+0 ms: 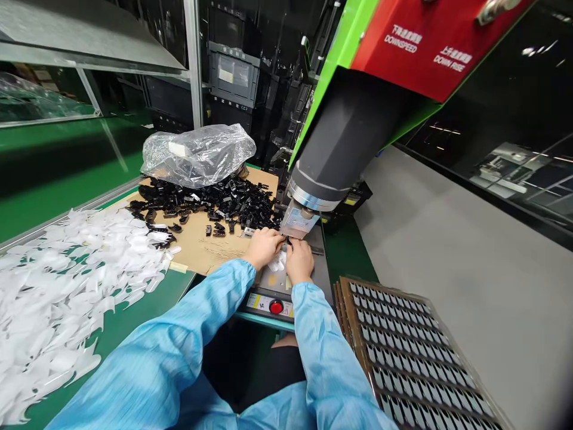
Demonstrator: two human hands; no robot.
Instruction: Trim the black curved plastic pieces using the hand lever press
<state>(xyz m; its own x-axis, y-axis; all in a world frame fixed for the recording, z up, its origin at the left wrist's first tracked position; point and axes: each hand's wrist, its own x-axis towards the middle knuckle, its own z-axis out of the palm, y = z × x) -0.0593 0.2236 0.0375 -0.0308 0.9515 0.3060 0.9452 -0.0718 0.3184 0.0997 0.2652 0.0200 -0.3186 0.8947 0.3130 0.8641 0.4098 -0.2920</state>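
Note:
Both my hands meet on the grey base of a press machine (322, 263), just under its metal head (299, 222). My left hand (263, 246) has its fingers curled and pinched around small white plastic pieces (278, 261). My right hand (299, 260) is closed in a pinch on a small black part (289, 242) right below the head. Blue sleeves cover both my arms.
A pile of black clips (215, 203) lies on brown cardboard (203, 248) with a crumpled clear bag (197, 154). White plastic pieces (67, 280) cover the green table at left. A tray of slotted parts (412, 352) sits at right. A red button (276, 307) is on the machine's front.

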